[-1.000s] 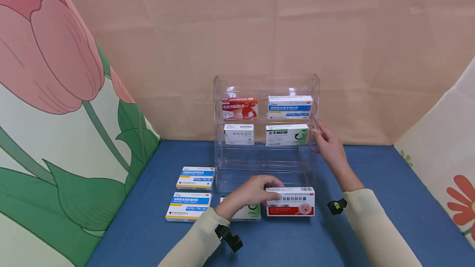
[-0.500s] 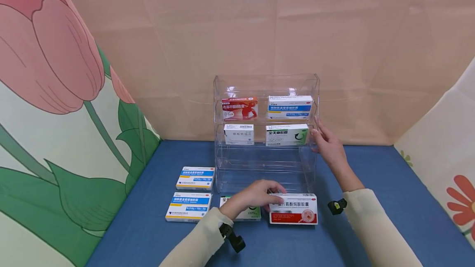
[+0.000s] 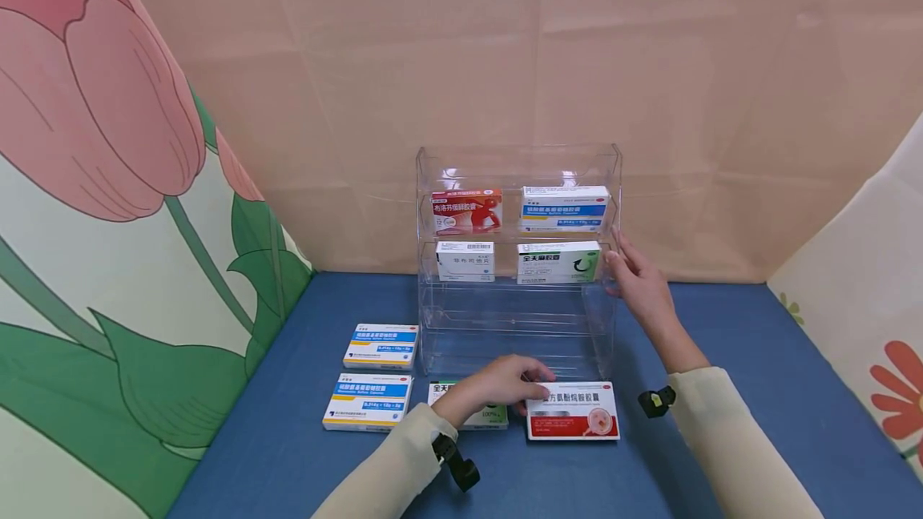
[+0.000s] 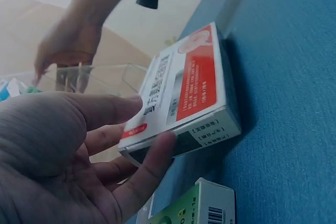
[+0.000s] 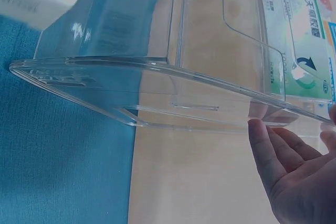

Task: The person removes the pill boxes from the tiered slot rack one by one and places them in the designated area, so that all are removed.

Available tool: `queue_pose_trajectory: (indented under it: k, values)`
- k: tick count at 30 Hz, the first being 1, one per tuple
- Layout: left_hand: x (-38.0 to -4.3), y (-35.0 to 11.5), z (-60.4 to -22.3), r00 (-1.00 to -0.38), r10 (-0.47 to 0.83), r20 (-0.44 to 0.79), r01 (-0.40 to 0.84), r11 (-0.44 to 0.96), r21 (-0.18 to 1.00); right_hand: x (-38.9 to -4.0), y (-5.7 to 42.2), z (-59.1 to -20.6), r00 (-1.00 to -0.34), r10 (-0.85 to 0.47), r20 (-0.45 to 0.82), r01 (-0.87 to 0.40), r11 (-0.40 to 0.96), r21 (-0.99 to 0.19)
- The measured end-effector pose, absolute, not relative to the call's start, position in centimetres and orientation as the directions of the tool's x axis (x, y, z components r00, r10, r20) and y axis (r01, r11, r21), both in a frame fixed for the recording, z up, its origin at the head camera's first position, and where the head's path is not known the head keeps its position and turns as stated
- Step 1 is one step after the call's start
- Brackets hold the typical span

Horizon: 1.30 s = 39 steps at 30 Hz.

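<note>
My left hand (image 3: 501,384) pinches the left end of a white-and-red medicine box (image 3: 574,415), which lies face up at the table's front right. In the left wrist view the thumb is on the printed face and the other fingers are at its end and behind it. A clear plastic display rack (image 3: 513,343) stands behind it. My right hand (image 3: 640,283) grips the rack's right side edge, fingertips against the side panel in the right wrist view. A green-and-white medicine box (image 3: 490,416) lies partly hidden beneath the left forearm.
Two blue-and-white medicine boxes (image 3: 368,401) lie at the left of the rack. On its upper tiers stand a red box (image 3: 467,211), a blue-and-white box (image 3: 564,209), a white box (image 3: 465,263) and a green-and-white box (image 3: 557,264). Blue cloth (image 3: 281,439) covers the table.
My left hand has brought the white-and-red medicine box a little toward me and to the right, and its face has tipped flatter. My right hand stays on the rack.
</note>
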<state>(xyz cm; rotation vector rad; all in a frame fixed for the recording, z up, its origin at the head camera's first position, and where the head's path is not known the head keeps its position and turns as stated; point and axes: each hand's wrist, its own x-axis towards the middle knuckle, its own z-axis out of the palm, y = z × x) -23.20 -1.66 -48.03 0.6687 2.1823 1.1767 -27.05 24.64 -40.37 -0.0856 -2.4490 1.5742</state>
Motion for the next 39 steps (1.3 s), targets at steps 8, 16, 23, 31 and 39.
queue_pose_trajectory:
  k: [8, 16, 23, 31, 39]
  values:
    - [-22.8, -1.6, -47.4, -0.728, 0.657, -0.196, 0.353, 0.605, 0.714, -27.0, 24.7, -40.2, -0.972, 0.168, 0.163, -0.077, 0.429, -0.900]
    - [-22.2, -2.3, -44.2, -0.745, 0.664, -0.065, 0.448, 0.570, 0.689, -26.9, 24.7, -40.2, -0.973, 0.173, 0.154, -0.068, 0.423, -0.904]
    - [-23.1, -3.3, -40.6, -0.799, 0.598, 0.061, 0.458, 0.539, 0.707, -26.9, 24.7, -40.3, -0.970, 0.178, 0.166, -0.074, 0.434, -0.898]
    - [-25.0, -3.8, -38.2, -0.823, 0.537, 0.182, 0.495, 0.522, 0.695, -26.9, 24.7, -40.5, -0.970, 0.173, 0.171, -0.079, 0.438, -0.896]
    - [-26.3, -3.6, -36.3, -0.851, 0.480, 0.212, 0.470, 0.519, 0.714, -26.9, 24.6, -40.5, -0.968, 0.161, 0.195, -0.109, 0.431, -0.896]
